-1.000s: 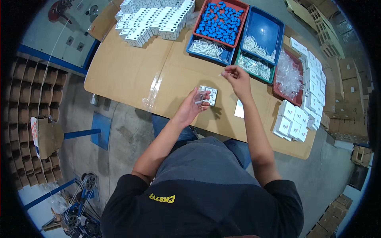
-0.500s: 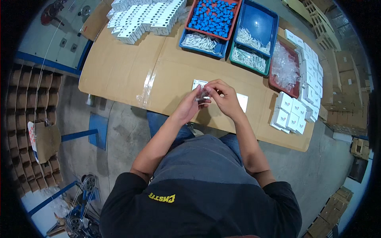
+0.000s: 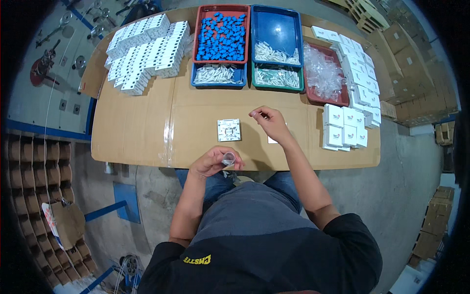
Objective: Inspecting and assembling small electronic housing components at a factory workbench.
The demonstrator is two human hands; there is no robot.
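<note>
Brown cardboard-topped bench (image 3: pixel 142 127): square white plastic plate (image 3: pixel 229 130) lies mid-bench. Left hand (image 3: pixel 215 161), at the near edge, is closed around a small clear plastic bag (image 3: pixel 228 158); right hand (image 3: pixel 269 121) is pinched on something tiny.

1. The person is wearing a dark grey short-sleeved T-shirt (image 3: pixel 259 240) with black sleeves and shoulders.
2. A small yellow printed mark (image 3: pixel 197 259) is showing near the shirt's collar.
3. Blue jeans (image 3: pixel 220 182) are covering the legs; both forearms are showing bare.
</note>
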